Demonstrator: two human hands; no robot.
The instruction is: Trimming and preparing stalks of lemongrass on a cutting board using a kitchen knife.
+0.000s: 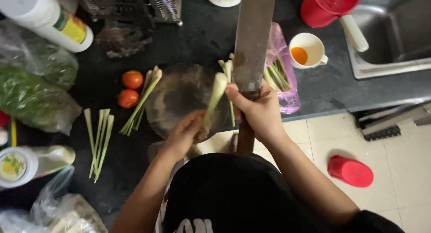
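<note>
Lemongrass stalk (215,96) is pinched in the left hand (186,134) over the board (179,98), right hand (258,109) fisted on the cleaver (251,35), so I'd keep fingers clear.

The cleaver (251,39) rising from the right hand (258,111) runs out of the top edge, so its far end cannot be seen, and the fist covers most of its handle. The base of the lemongrass stalk (214,98) disappears inside the left hand (184,136). Left of that hand, the white bottle (42,17), the clear bags (49,210) and the jar (18,165) are cut by the picture's edges, and the grater (130,4) above is cropped and blurred.
</note>
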